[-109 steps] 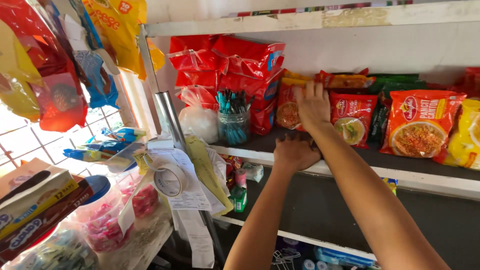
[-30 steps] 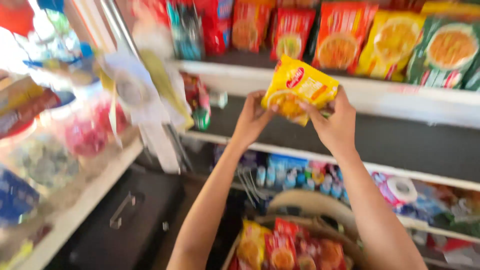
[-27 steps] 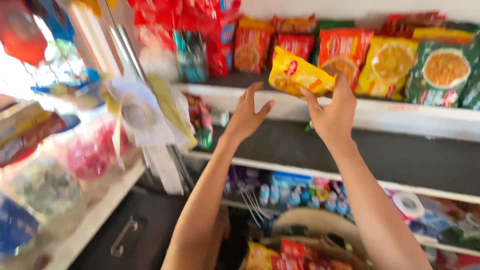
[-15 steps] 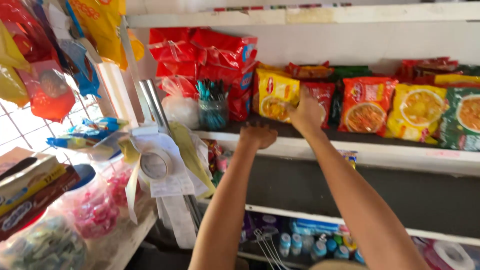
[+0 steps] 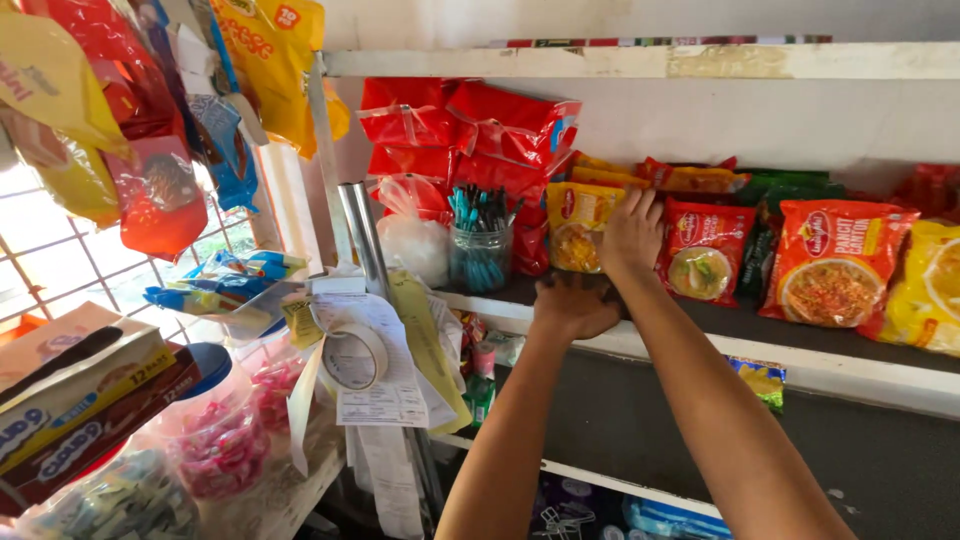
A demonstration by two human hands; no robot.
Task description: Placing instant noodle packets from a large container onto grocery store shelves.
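A shop corner is seen from above the hands: a white shelf with a dark top runs across the wall, a higher white shelf is fixed above it, and a barred window is set far to the left of the fingers.

Compared with the picture of a second ago, the yellow noodle packet is no longer held out in mid-air between both hands; it is now stood upright in the row on the shelf, and the view is raised back to shelf height.

Far left of the fingers, hanging snack bags in red and yellow are seen by the window, with a clear tub of pink sweets below them. Nearer, a roll of tape and paper slips are hung on a metal post. Just left of the fingers, a clear jar of blue pens is stood on the shelf under stacked red packets.

The left hand is laid palm down on the shelf edge, below and in front of the yellow packet; its fingers are curled loosely and nothing is seen gripped in them. The right hand is pressed flat against the packet's right side, fingers spread and extended upward, touching rather than clasping it.

Immediately right of these fingers, a red noodle packet with a bowl picture is stood, then a larger red-orange packet, then a yellow one at the frame edge. Green packets are stacked behind them.
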